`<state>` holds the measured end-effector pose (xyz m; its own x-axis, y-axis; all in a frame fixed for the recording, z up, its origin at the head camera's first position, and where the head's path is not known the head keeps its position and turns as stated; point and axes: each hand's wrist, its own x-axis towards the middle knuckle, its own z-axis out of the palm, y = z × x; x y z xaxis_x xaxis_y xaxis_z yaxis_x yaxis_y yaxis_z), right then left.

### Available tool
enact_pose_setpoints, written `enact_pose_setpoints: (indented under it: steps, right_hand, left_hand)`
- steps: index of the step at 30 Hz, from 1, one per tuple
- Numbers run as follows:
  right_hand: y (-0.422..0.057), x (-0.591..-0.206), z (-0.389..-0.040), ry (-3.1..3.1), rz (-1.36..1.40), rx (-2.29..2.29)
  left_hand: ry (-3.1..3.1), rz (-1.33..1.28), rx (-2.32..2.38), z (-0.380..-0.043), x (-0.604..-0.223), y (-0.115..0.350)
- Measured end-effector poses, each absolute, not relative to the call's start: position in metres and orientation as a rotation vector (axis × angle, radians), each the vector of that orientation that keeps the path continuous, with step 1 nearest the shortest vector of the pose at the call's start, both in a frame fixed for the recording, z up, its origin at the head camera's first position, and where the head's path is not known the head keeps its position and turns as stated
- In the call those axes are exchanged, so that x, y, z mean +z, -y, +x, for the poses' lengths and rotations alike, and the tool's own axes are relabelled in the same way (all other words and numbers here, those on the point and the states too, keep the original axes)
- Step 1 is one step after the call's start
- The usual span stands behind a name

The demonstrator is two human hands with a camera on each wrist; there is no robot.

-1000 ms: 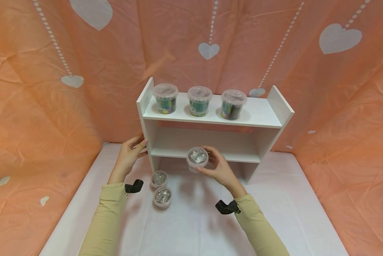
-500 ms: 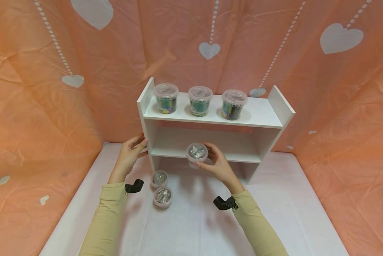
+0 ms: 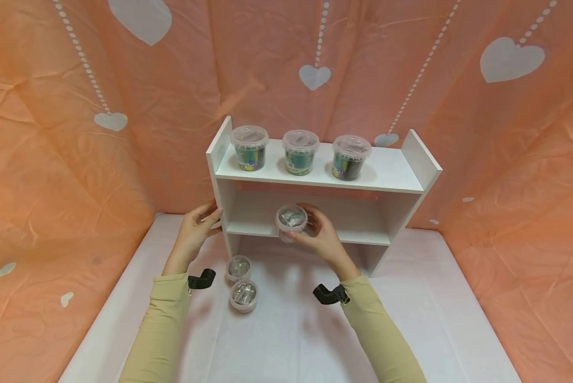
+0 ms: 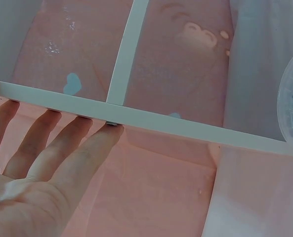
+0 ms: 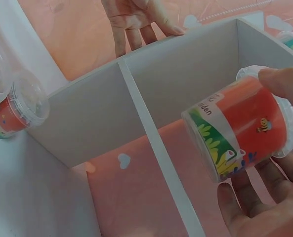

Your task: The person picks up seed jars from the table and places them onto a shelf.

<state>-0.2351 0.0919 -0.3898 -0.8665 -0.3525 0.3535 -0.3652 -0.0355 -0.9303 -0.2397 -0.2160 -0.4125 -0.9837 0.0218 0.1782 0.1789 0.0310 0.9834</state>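
My right hand (image 3: 322, 234) grips a small lidded plastic tub (image 3: 292, 218) by its lid and rim, thumb on one side and fingers on the other. In the right wrist view the tub (image 5: 242, 131) is tilted and shows a red label with a bee and green leaves. It hangs in front of the white shelf unit's middle board (image 3: 262, 213). My left hand (image 3: 193, 234) rests against the unit's left side panel (image 3: 223, 199). In the left wrist view its fingers (image 4: 69, 136) lie fairly straight along the panel's outer side.
Three lidded tubs, a left one (image 3: 250, 149), a middle one (image 3: 299, 153) and a right one (image 3: 350, 158), stand on the top board. Two more, a rear tub (image 3: 239, 267) and a front tub (image 3: 243, 296), stand on the white-covered table (image 3: 276, 340) near the unit's lower left.
My right hand has carried the tub up and toward the shelf's middle board, slightly to the left. My left hand has stayed at the side panel.
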Motion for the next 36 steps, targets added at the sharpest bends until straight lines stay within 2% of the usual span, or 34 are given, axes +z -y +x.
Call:
enact_pose_setpoints:
  steps: [36]
  right_hand:
    - [-0.057,-0.386,-0.256,2.273,0.792,2.094]
  left_hand:
    - [2.163,-0.230,-2.103,-0.238,-0.412,0.217]
